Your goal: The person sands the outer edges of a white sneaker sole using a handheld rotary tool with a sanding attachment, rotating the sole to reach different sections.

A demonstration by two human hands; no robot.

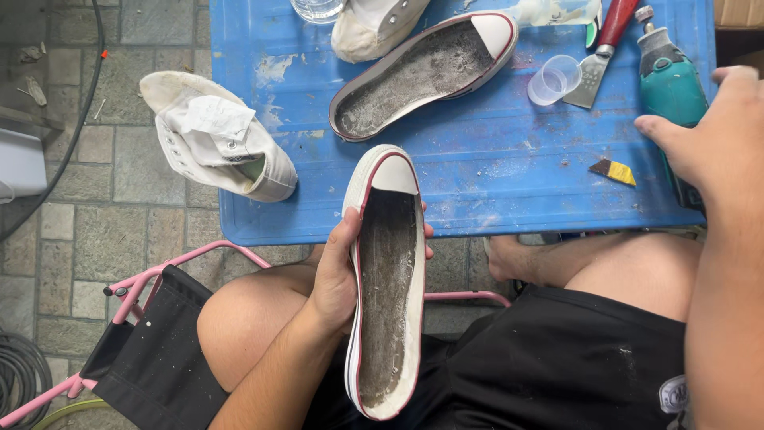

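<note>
- Left hand [338, 275]: grips a detached white rubber shoe sole [386, 279] from its left side, thumb on the near edge and fingertips showing past the far edge. The sole is held above the lap, toe cap pointing toward the table, its grey, glue-crusted inner face turned up.
- Right hand [708, 135]: fingers loosely spread, laid on the teal rotary tool [667, 80] at the right edge of the table; whether it actually grasps the tool cannot be told.
- Blue table [477, 183]: scuffed plastic top bearing a second sole [426, 72], inner face up, lying diagonally near the far side.
- A small clear plastic cup [553, 80] lies just beside a red-handled scraper [605, 48]; a yellow scrap [613, 170] lies near the right hand.
- White canvas shoe upper [219, 139]: overhangs the table's left edge, paper stuffed inside.
- Pink-framed folding chair [151, 334] with black fabric stands on the stone paving at lower left.
</note>
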